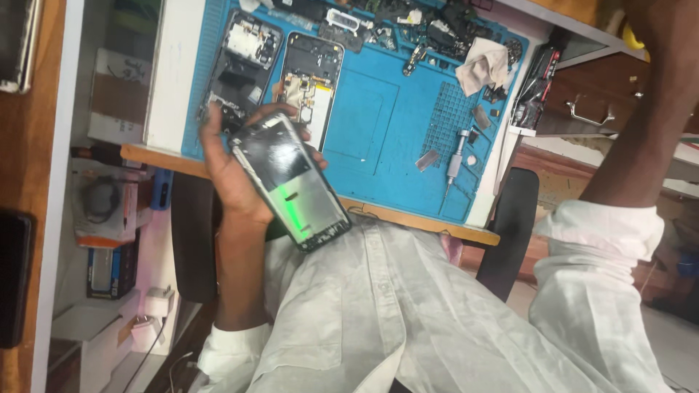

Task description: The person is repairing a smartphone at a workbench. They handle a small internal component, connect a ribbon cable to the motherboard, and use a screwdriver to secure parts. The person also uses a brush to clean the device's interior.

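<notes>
Above the blue mat [364, 116], left hand [233, 175] clasps an opened phone [291, 182]; right grip unseen; boxes [109, 211] lie left.

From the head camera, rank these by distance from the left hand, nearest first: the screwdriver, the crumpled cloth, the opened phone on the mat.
From the left hand:
1. Opened phone, just above the fingertips on the blue mat.
2. Screwdriver, lower right of the mat.
3. Crumpled cloth, upper right corner.

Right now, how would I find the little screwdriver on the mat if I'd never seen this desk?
Find the blue mat covering the desk. Go to its right side, just below the crumpled cloth. The screwdriver lies there alone: a slim silver stick with a thin tip, unlike the flat opened phones on the mat's left.
</notes>
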